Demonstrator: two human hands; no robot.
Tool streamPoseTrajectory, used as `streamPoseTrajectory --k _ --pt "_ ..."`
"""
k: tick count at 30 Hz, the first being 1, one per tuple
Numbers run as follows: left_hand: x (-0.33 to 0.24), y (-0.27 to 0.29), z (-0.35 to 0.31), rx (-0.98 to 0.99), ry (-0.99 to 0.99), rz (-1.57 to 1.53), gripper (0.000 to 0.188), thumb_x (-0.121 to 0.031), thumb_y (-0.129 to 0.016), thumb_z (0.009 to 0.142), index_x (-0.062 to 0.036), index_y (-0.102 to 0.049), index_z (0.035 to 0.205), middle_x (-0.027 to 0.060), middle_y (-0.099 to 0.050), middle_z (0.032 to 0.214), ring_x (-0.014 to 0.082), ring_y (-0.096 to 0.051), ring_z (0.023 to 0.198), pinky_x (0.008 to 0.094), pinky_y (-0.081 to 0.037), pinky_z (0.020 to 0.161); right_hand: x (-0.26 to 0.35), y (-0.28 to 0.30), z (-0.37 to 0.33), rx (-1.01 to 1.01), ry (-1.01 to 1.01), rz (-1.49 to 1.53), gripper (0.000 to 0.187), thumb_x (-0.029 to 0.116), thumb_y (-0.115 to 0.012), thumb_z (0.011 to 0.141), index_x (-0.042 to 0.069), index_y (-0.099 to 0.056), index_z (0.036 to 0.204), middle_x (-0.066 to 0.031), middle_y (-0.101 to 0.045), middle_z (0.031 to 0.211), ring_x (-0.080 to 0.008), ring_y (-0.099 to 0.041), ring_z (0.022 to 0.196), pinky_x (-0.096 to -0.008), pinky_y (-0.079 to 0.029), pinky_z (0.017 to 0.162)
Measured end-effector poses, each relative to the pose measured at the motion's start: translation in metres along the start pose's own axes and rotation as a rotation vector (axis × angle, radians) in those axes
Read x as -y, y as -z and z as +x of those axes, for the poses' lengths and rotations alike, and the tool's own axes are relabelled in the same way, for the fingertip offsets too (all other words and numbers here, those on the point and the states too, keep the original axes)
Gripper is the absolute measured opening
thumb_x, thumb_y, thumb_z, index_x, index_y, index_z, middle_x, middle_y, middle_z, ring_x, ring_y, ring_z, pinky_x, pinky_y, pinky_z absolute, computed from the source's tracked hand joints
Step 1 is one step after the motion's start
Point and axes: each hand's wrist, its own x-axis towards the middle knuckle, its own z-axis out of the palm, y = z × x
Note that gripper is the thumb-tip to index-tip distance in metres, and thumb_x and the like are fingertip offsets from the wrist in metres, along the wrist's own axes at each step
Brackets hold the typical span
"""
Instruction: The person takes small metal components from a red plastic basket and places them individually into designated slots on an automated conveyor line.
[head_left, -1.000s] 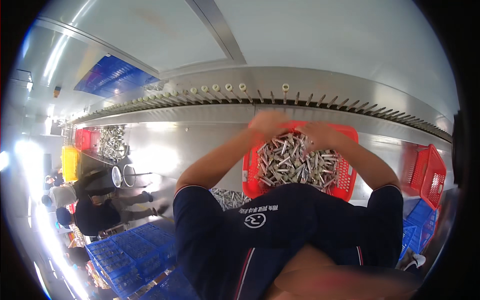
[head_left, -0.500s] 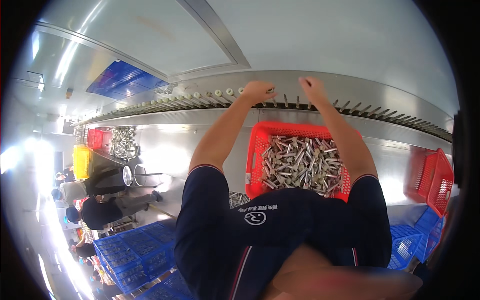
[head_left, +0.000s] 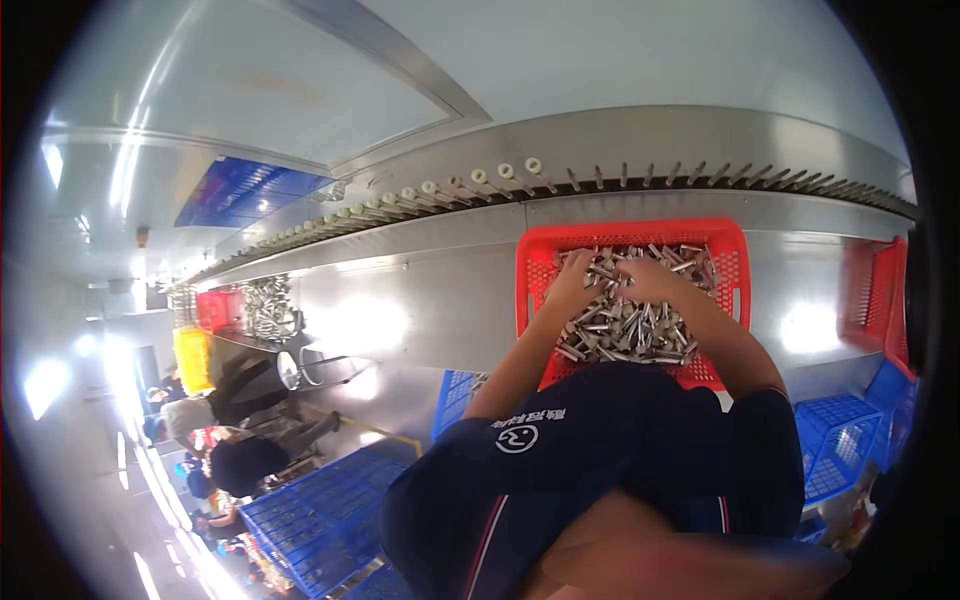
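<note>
Both hands are inside a red perforated basket [head_left: 533,240] heaped with short metal rod parts [head_left: 630,325], many with a wider head at one end. My left hand [head_left: 572,284] reaches into the left side of the pile; its fingertips are lost among the parts. Beside it, my right hand [head_left: 650,281] bends its fingers toward the left over the pile, closed, and what they hold is too small to make out. Beyond the basket runs a row of upright metal pins [head_left: 650,176]. Toward the left, the pins carry pale round-topped pieces [head_left: 480,178].
A steel ledge [head_left: 450,232] lies between the basket and the pin row. Another red basket [head_left: 872,290] stands at the right. Blue crates [head_left: 838,445] sit lower right, with more [head_left: 330,515] at lower left. A round stool [head_left: 289,370] and several people [head_left: 250,460] are farther left.
My two hands have come back from the pin row down into the red basket. More round-topped pieces now show at the row where my left hand was. The whole view has shifted somewhat.
</note>
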Motion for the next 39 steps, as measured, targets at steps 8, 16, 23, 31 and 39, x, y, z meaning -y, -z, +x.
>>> streamPoseTrajectory --k 8,16,23,31,39 --pt "0.037 0.052 -0.044 0.013 0.182 -0.138 0.018 -0.019 -0.068 0.073 -0.0056 -0.064 0.084 0.0105 -0.059 0.092 0.0308 -0.058 0.086 0.0393 -0.047 0.075 0.066 0.065 0.168 -0.646 0.239 -0.331 0.023 0.028 -0.058 0.081 0.006 -0.058 0.088 -0.0132 -0.061 0.074 -0.0334 -0.059 0.071 -0.0425 -0.047 0.063" --pt "0.012 0.046 -0.117 -0.365 0.445 0.464 0.057 -0.033 -0.066 0.076 -0.0134 -0.046 0.126 0.0183 -0.048 0.118 0.0374 -0.046 0.110 0.0455 -0.040 0.089 0.021 0.095 0.186 -0.346 0.009 -0.522 0.030 0.035 -0.059 0.081 0.005 -0.055 0.082 -0.0128 -0.059 0.066 -0.0314 -0.060 0.066 -0.0457 -0.045 0.058" --pt "0.016 0.037 -0.149 -0.085 0.771 0.239 0.075 -0.041 -0.063 0.077 -0.0090 -0.029 0.135 0.0187 -0.051 0.110 0.0380 -0.054 0.102 0.0459 -0.048 0.078 0.045 0.063 0.068 0.398 0.186 -0.518 0.042 0.046 -0.057 0.084 0.008 -0.056 0.101 -0.0140 -0.060 0.101 -0.0302 -0.057 0.095 -0.0426 -0.044 0.077" --pt "0.011 0.035 -0.135 -0.088 0.814 0.361 0.074 -0.043 -0.059 0.080 -0.0060 -0.027 0.136 0.0203 -0.054 0.102 0.0369 -0.060 0.087 0.0447 -0.051 0.070 0.034 0.083 0.172 -0.138 0.081 -0.679 0.048 0.047 -0.058 0.083 0.004 -0.055 0.106 -0.0134 -0.060 0.095 -0.0287 -0.059 0.090 -0.0395 -0.047 0.078" --pt "0.008 0.034 -0.142 -0.128 0.780 0.371 0.070 -0.038 -0.058 0.081 -0.0062 -0.027 0.135 0.0194 -0.054 0.099 0.0365 -0.060 0.084 0.0436 -0.051 0.070 0.060 0.136 0.095 0.063 0.035 -0.292 0.034 0.038 -0.059 0.082 0.004 -0.053 0.085 -0.0135 -0.056 0.064 -0.0288 -0.057 0.060 -0.0426 -0.044 0.056"
